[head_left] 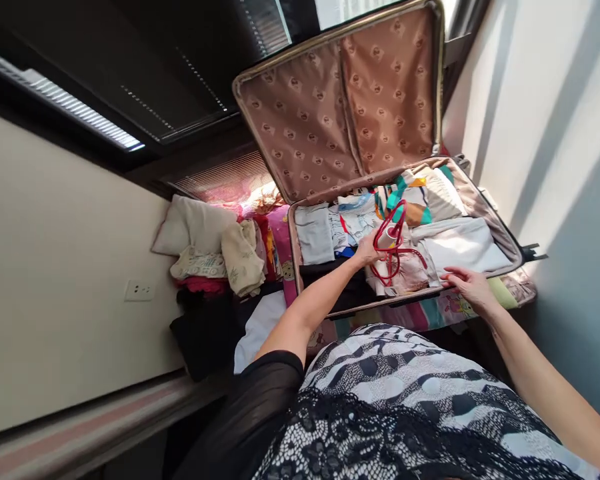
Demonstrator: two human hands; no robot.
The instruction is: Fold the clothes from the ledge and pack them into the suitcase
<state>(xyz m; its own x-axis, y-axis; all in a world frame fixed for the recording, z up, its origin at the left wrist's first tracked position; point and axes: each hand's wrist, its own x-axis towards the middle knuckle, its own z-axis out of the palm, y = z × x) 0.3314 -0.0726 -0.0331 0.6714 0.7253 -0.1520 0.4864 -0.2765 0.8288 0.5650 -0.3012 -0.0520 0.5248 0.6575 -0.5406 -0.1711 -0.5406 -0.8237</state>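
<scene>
My left hand [367,251] reaches over an open suitcase [295,233]. Its fingers are closed on a glossy red looped, cord-like item [391,259]; its exact kind is not clear. Under the loops lies a pale pinkish folded cloth [411,273]. My right hand [473,288] is at the suitcase's near rim, fingers apart and holding nothing, close to a folded white cloth [460,243]. Folded light-grey clothes [314,233] and a teal, orange and white patterned garment [415,200] fill the far part of the case.
The suitcase lid [337,113] stands raised against the dark window blinds. Left of the case are a cream pillow [193,223], a beige folded cloth [241,257] and black clothes [205,337]. Walls close in on both sides, with a socket [139,290] on the left one.
</scene>
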